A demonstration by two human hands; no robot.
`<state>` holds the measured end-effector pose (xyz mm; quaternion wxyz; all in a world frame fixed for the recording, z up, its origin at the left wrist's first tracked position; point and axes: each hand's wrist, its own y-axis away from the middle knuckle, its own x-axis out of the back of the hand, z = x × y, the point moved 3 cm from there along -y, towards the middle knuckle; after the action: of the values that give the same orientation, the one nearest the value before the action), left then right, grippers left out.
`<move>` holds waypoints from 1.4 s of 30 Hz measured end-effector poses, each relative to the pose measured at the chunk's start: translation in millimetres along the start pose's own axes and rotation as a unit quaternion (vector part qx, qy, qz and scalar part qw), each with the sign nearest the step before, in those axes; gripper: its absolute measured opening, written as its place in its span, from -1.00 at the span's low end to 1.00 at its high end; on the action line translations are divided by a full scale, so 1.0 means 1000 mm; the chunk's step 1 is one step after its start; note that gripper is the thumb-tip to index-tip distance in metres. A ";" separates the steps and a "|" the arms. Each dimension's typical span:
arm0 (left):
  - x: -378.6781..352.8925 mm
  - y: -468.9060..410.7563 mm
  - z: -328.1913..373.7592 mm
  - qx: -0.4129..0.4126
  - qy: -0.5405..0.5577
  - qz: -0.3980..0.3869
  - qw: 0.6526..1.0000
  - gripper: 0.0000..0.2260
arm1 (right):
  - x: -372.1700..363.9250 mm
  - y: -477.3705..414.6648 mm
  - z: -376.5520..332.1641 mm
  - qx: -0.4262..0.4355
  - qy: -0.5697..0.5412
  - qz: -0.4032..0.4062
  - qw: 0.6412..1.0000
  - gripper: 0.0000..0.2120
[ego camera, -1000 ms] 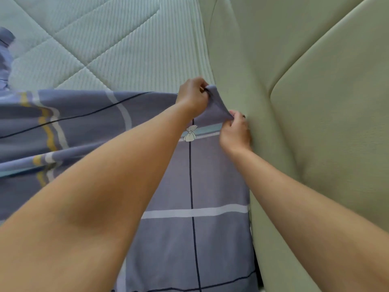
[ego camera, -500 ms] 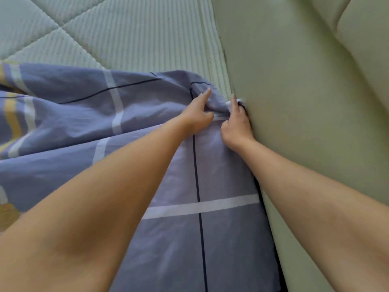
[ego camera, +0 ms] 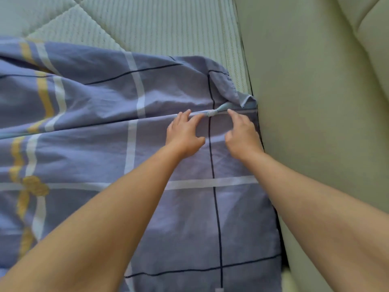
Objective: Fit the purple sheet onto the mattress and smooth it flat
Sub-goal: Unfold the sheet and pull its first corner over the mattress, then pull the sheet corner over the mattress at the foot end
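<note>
The purple sheet (ego camera: 101,144), checked with white, yellow and dark lines, covers the near part of the pale green quilted mattress (ego camera: 147,24). Its far right corner (ego camera: 229,87) is folded back and bunched beside the headboard. My left hand (ego camera: 183,134) lies flat on the sheet, fingers spread, just under a crease line. My right hand (ego camera: 242,135) rests on the sheet beside it, fingers loosely curved, close to the sheet's right edge. Neither hand grips the cloth.
A padded pale green headboard (ego camera: 315,102) runs along the right side, tight against the mattress edge. The far part of the mattress is bare. A yellow bow print (ego camera: 34,187) shows at the left of the sheet.
Both hands let go of the sheet corner they pinched and drew back toward me, landing flat on the sheet. The corner now lies folded near the headboard.
</note>
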<state>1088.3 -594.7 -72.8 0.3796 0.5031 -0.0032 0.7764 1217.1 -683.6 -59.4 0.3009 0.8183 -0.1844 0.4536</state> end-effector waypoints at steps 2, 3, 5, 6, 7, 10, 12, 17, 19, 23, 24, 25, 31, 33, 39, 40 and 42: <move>0.007 0.033 -0.022 0.039 -0.001 -0.016 0.999 -0.33 | -0.012 0.033 -0.016 0.014 0.009 -0.028 0.999 -0.45; 0.008 0.049 -0.034 0.056 -0.005 -0.029 0.998 -0.29 | -0.020 0.050 -0.024 0.024 0.009 -0.047 0.999 -0.46; 0.005 0.080 -0.054 0.078 -0.027 -0.072 0.994 -0.15 | -0.043 0.082 -0.039 0.041 0.028 -0.100 0.994 -0.43; 0.002 0.094 -0.064 0.082 -0.044 -0.096 0.991 -0.08 | -0.056 0.097 -0.044 0.038 0.044 -0.133 0.989 -0.37; -0.003 0.105 -0.074 0.083 -0.059 -0.119 0.988 -0.02 | -0.068 0.110 -0.046 0.026 0.058 -0.167 0.984 -0.31; -0.022 0.130 -0.098 0.080 -0.085 -0.178 0.977 0.04 | -0.093 0.136 -0.035 -0.041 0.087 -0.220 0.971 -0.16; -0.038 0.142 -0.107 0.056 -0.112 -0.197 0.972 0.05 | -0.098 0.143 -0.023 -0.049 0.113 -0.216 0.969 -0.11; -0.061 0.155 -0.104 -0.026 -0.153 -0.163 0.974 0.02 | -0.095 0.146 0.001 -0.056 0.130 -0.174 0.974 -0.04; -0.063 0.159 -0.100 -0.061 -0.145 -0.172 0.973 -0.04 | -0.094 0.149 0.004 -0.078 0.131 -0.172 0.973 -0.03; -0.051 0.180 -0.115 -0.070 -0.102 -0.132 0.984 -0.14 | -0.093 0.151 -0.009 -0.122 0.139 -0.155 0.970 -0.13; -0.044 0.189 -0.126 -0.043 -0.093 -0.105 0.989 -0.17 | -0.094 0.156 -0.017 -0.123 0.134 -0.148 0.972 -0.17; -0.036 0.197 -0.139 -0.010 -0.085 -0.078 0.993 -0.20 | -0.094 0.160 -0.025 -0.107 0.139 -0.144 0.974 -0.20; 0.022 0.256 -0.222 0.170 -0.036 -0.006 0.985 -0.31 | -0.115 0.182 -0.108 0.058 0.160 -0.205 0.964 -0.31; 0.037 0.264 -0.240 0.190 -0.007 -0.018 0.982 -0.35 | -0.124 0.185 -0.137 0.072 0.137 -0.220 0.963 -0.37; 0.079 0.294 -0.312 0.216 -0.009 -0.031 0.976 -0.46 | -0.181 0.228 -0.231 0.163 0.116 -0.289 0.936 -0.43; 0.084 0.296 -0.326 0.218 -0.006 -0.035 0.975 -0.45 | -0.193 0.235 -0.243 0.169 0.112 -0.295 0.934 -0.44; 0.095 0.301 -0.356 0.215 -0.014 -0.048 0.975 -0.43 | -0.215 0.245 -0.268 0.179 0.105 -0.295 0.933 -0.47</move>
<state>613.2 -615.2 -60.4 0.2989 0.5836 0.1824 0.7326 795.0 -684.3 -54.4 0.2873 0.8241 0.1823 0.4529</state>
